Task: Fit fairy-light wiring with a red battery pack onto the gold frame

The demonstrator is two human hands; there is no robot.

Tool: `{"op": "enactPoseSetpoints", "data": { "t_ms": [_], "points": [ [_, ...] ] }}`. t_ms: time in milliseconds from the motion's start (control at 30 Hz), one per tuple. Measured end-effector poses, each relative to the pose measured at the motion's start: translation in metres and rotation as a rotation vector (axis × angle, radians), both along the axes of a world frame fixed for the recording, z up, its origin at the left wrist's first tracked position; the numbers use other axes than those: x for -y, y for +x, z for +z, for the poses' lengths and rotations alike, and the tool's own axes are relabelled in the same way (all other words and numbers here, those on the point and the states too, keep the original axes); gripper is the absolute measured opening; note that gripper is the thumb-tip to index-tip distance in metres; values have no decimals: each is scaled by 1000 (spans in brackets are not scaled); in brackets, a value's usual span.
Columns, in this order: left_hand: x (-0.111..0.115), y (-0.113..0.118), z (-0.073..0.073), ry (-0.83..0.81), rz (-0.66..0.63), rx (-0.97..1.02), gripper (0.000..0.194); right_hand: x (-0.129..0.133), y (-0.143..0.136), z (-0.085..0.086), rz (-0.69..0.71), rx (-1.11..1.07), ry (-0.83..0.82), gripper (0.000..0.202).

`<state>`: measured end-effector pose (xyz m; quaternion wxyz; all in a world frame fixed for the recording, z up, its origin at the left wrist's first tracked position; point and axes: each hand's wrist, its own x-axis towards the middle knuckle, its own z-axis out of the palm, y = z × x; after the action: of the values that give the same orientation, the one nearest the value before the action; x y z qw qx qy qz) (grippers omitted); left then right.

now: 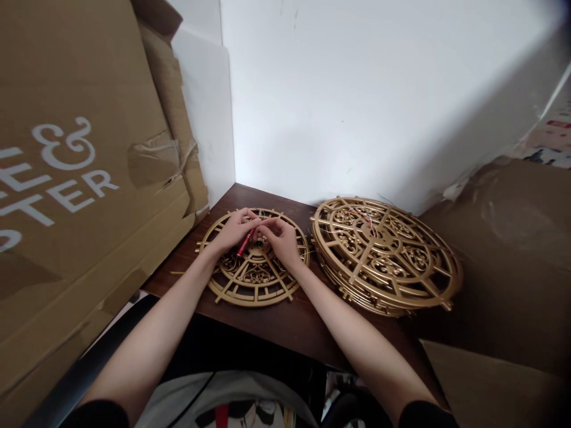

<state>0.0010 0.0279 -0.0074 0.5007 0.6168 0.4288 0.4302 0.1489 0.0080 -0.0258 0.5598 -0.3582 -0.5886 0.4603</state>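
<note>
A round gold openwork frame (pixel 256 276) lies flat on the dark wooden table. Over its centre my left hand (pixel 236 229) and my right hand (pixel 281 236) meet, fingertips close together. The fingers of both are pinched; what lies between the fingertips is too small to make out. Beneath the left hand's fingers a red pen-like tool (pixel 245 244) slants down to the left, and it seems to be held by that hand. The frame's hub is partly hidden by the hands.
To the right stands a stack of similar gold frames (pixel 383 255), with thin wires at the top one's centre. A large cardboard box (pixel 89 178) is at the left, more cardboard (pixel 513 255) at the right. Behind the table (pixel 267 330) rises a white wall (pixel 334 107).
</note>
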Motion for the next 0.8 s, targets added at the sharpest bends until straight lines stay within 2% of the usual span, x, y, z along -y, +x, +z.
{"op": "enactPoseSetpoints", "data": {
  "t_ms": [200,333,433,800],
  "points": [
    [-2,0,0,-16,39,-31,20,15,3,4,218,162,26,21],
    [-1,1,-1,-1,62,-49,18,21,5,9,245,376,131,24],
    [-1,3,-3,9,125,-101,17,22,5,12,237,457,175,25],
    [-10,6,-12,114,224,-231,18,21,8,11,346,419,219,23]
  ]
}}
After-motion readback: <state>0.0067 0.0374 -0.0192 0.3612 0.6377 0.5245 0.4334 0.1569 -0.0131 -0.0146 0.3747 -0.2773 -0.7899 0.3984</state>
